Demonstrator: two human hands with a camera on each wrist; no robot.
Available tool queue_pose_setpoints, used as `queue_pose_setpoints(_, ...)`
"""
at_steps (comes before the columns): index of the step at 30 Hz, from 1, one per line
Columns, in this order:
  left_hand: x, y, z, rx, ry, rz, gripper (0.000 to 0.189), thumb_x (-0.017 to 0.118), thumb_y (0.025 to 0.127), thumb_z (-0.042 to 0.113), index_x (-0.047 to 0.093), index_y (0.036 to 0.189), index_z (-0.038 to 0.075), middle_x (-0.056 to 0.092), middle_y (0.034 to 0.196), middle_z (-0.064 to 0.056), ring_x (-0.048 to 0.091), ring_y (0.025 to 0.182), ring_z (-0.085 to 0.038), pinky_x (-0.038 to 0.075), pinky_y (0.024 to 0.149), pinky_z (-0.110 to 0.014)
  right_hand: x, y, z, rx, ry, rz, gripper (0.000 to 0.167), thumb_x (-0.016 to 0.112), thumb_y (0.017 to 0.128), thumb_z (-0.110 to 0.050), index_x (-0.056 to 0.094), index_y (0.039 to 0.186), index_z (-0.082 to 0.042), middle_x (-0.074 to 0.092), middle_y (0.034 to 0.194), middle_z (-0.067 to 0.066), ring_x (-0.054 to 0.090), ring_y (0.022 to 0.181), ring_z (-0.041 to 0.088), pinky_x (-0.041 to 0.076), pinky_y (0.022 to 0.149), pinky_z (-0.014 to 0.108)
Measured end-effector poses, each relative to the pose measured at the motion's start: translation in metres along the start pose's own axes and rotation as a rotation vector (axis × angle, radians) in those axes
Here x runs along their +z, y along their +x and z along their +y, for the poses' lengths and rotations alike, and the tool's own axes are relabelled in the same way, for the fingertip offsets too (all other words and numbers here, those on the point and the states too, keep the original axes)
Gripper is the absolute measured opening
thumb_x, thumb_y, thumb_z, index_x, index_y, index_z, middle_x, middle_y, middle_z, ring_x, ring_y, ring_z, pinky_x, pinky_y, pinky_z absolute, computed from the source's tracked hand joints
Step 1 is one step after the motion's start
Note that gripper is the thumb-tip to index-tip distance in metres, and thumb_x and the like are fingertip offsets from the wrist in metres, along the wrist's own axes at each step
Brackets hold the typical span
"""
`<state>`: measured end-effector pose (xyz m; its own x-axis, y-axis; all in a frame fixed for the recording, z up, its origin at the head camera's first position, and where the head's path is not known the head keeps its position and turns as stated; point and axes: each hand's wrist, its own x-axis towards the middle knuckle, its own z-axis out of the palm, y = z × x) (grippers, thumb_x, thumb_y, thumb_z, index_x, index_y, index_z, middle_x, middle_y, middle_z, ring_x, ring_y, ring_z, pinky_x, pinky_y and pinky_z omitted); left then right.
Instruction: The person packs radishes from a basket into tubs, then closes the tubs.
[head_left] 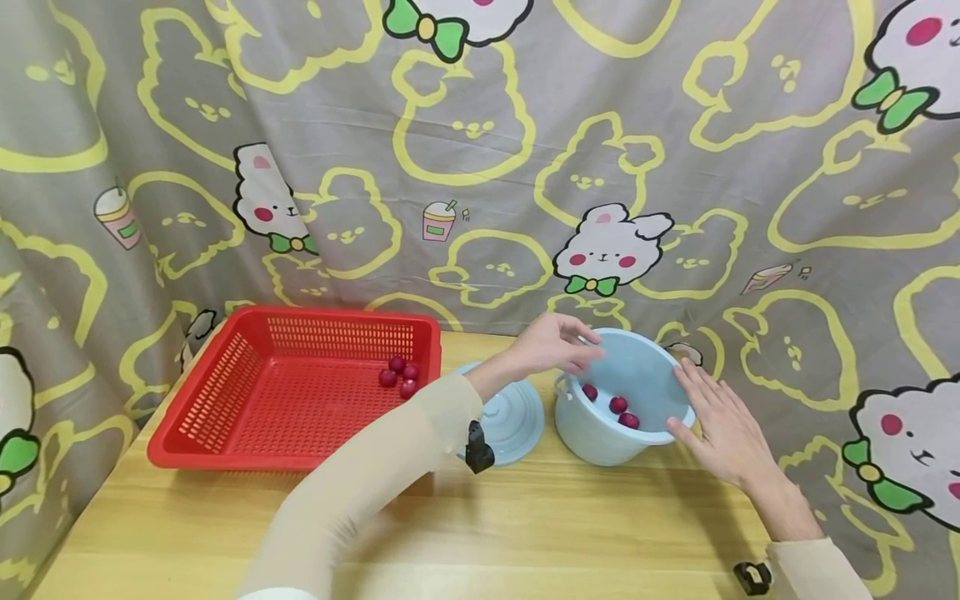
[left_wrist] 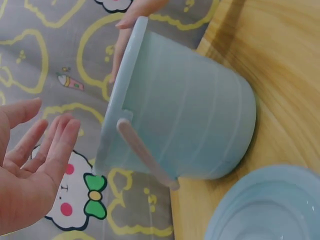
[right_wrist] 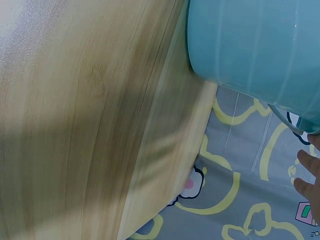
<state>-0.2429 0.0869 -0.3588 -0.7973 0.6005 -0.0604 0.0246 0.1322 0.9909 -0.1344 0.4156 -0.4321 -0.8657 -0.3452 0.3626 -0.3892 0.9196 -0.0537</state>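
Observation:
A light blue bucket (head_left: 600,442) stands on the table with three dark red, plum-like fruits (head_left: 618,405) visible inside. My left hand (head_left: 558,343) hovers over the bucket's left rim, fingers loosely bent. In the left wrist view that left hand (left_wrist: 37,165) is palm up and holds nothing. At the bucket's right side my right hand (head_left: 720,421) rests against the rim with its fingers extended. Only fingertips of the right hand (right_wrist: 309,175) show at the edge of the right wrist view. The bucket's handle (left_wrist: 145,152) hangs down its side.
A red plastic basket (head_left: 300,462) sits at the left, with several similar fruits (head_left: 397,364) in its right corner. Between basket and bucket lies a round light blue lid (head_left: 517,425), partly behind my left forearm. A patterned curtain (head_left: 487,167) hangs behind the wooden table (head_left: 562,533).

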Motion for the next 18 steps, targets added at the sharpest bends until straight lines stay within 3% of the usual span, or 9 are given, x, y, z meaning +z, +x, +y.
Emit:
queue_pose_setpoints(2, -0.005, -0.003, 0.001, 0.008, 0.015, 0.006, 0.026, 0.079, 0.096, 0.021, 0.076, 0.118, 0.007, 0.079, 0.109, -0.012, 0.079, 0.101, -0.035, 0.068, 0.080, -0.031, 0.000, 0.000, 0.000, 0.001, 0.001, -0.001, 0.078, 0.061, 0.103, -0.041, 0.031, 0.166, -0.006, 0.030, 0.174, 0.017, 0.017, 0.167, 0.022, -0.007, 0.135, 0.022)
queue_pose_setpoints(10, -0.033, -0.019, 0.004, 0.028, 0.063, 0.031, 0.027, 0.077, 0.098, 0.021, 0.074, 0.120, 0.006, 0.078, 0.115, -0.016, 0.080, 0.097, -0.029, 0.068, 0.083, -0.033, 0.000, 0.000, 0.000, 0.006, -0.008, -0.004, 0.078, 0.061, 0.103, -0.042, 0.031, 0.166, -0.007, 0.032, 0.173, 0.019, 0.014, 0.167, 0.018, 0.015, 0.138, 0.048)
queue_pose_setpoints(18, -0.068, -0.038, 0.002, 0.015, 0.047, 0.079, 0.030, 0.077, 0.097, 0.020, 0.073, 0.122, 0.004, 0.079, 0.114, -0.017, 0.079, 0.087, -0.020, 0.068, 0.088, -0.040, 0.000, 0.000, 0.000, 0.003, -0.008, -0.005, 0.078, 0.061, 0.103, -0.041, 0.031, 0.166, -0.006, 0.033, 0.172, 0.019, 0.015, 0.167, 0.019, -0.005, 0.136, 0.024)
